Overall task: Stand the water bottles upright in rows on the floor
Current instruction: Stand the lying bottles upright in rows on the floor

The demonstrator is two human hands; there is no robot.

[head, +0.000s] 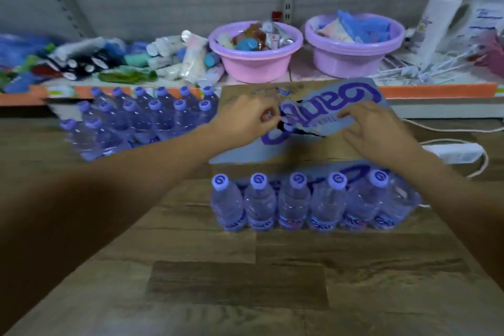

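A cardboard box (286, 142) printed with purple lettering is seen on the wood-patterned floor (231, 275), just in front of a low shelf (436, 91), and its torn top flap (332, 109) is gripped by both hands: the left hand (245, 117) with fingers curled at the tear, the right hand (381, 131) with fingers bent over the flap's edge. A row of six water bottles (300, 202) is stood upright directly before the box, while a larger block of bottles (141, 120) in rows is placed to its left against the shelf's front edge. Two purple basins (256, 62) filled with small goods are set on the shelf behind.
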